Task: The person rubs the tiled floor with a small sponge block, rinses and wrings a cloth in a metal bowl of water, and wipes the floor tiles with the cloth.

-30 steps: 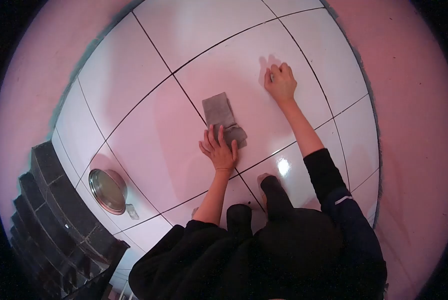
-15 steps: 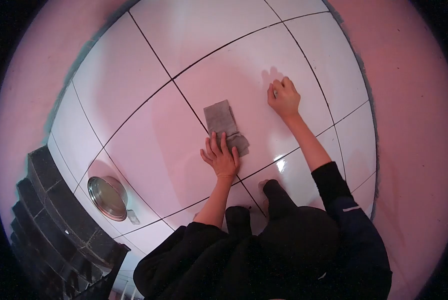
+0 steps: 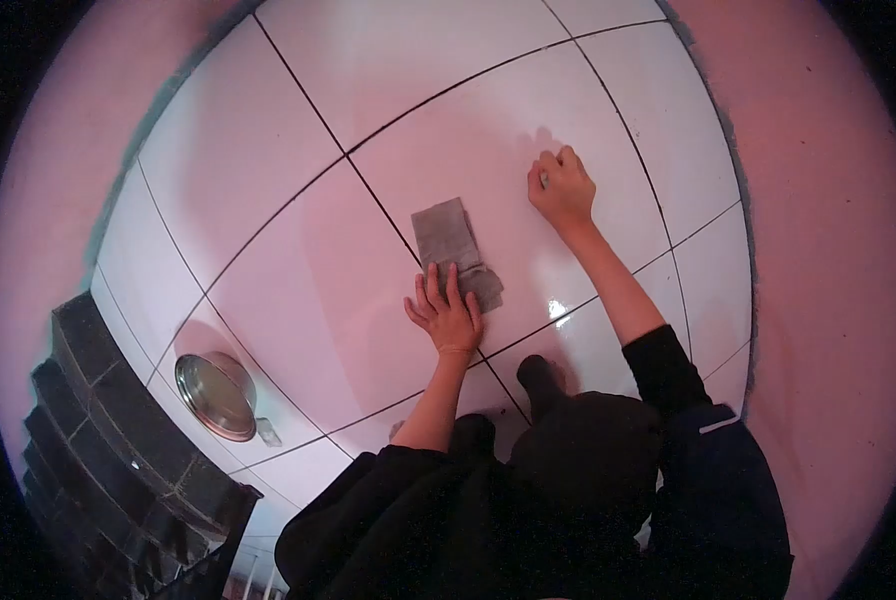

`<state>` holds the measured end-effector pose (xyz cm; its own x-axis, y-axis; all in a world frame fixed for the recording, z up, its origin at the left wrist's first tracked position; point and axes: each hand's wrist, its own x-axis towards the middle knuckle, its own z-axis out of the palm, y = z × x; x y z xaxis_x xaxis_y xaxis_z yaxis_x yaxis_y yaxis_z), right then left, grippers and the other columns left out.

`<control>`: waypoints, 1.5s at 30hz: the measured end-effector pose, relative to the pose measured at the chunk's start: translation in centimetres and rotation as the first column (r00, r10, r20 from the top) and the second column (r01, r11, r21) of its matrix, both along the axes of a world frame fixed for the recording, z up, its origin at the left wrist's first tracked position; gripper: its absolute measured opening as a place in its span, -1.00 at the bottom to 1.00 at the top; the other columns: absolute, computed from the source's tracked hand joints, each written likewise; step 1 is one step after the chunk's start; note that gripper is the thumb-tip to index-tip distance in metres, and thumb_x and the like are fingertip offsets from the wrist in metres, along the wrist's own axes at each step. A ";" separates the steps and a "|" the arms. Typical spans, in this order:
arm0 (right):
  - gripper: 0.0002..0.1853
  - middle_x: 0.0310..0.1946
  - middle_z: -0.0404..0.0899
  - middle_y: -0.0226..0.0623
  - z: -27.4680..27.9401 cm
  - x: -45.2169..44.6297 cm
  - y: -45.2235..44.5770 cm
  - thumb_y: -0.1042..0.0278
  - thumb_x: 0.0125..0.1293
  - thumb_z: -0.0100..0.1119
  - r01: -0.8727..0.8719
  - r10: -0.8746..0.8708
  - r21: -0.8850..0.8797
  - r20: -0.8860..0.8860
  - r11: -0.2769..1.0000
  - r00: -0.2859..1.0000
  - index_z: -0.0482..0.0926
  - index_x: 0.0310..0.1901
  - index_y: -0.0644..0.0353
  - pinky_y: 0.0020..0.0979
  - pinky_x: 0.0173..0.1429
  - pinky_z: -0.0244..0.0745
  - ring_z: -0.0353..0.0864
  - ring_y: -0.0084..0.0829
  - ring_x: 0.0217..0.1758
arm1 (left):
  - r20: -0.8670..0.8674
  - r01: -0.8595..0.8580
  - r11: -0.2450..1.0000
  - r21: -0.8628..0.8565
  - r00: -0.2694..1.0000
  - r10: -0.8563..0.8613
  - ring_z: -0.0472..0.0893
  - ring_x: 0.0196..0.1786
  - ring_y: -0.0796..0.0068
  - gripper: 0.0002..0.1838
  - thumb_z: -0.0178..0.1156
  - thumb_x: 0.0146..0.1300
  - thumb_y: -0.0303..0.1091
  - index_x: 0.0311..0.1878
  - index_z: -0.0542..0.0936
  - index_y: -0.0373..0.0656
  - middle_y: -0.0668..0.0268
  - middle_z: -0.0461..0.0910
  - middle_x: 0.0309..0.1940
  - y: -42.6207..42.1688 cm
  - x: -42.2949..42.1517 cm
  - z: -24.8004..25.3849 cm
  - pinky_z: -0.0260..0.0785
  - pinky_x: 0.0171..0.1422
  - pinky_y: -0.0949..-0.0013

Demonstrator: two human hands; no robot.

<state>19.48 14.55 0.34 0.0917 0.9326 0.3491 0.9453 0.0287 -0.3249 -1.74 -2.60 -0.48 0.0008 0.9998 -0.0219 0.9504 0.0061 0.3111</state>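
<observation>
A folded grey cloth (image 3: 446, 230) lies on the white tiled floor (image 3: 298, 290) in the middle of the head view, its near end crumpled. My left hand (image 3: 448, 318) rests on that near end, fingers spread and flat, the fingertips touching the cloth. Up and to the right of it, my right hand (image 3: 565, 192) is held with its fingers curled in, close to the tiles. A small pale spot shows between thumb and fingers, too small to name. The hand's shadow falls just beyond the knuckles.
A round metal pot (image 3: 216, 396) stands on the tiles at the lower left, with a small clear piece (image 3: 268, 432) beside it. Dark tiled steps (image 3: 118, 425) descend at the far left. Pink walls (image 3: 818, 250) border the floor on both sides. My knees are below.
My right hand has shifted slightly up and to the left, its fingers still curled. My left hand stays on the cloth. One foot has moved a little.
</observation>
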 end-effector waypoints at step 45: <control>-0.83 -0.39 0.50 -0.23 0.0 0.8 10.5 0.22 0.09 0.14 0.166 -0.153 -0.117 0.115 0.979 0.981 0.57 -0.40 0.11 -0.15 -0.39 0.52 0.58 -0.18 -0.41 | -0.002 0.011 0.999 0.052 1.000 -0.011 0.02 0.47 0.10 -0.45 0.03 0.23 -0.17 0.32 0.35 0.04 0.25 0.12 0.42 0.1 0.1 -0.1 -0.33 0.45 -0.19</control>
<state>20.30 25.09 0.34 0.2119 0.9458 0.2460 0.9635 -0.1601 -0.2147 -1.67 -2.47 -0.54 0.0121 0.9995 0.0297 0.9509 -0.0207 0.3088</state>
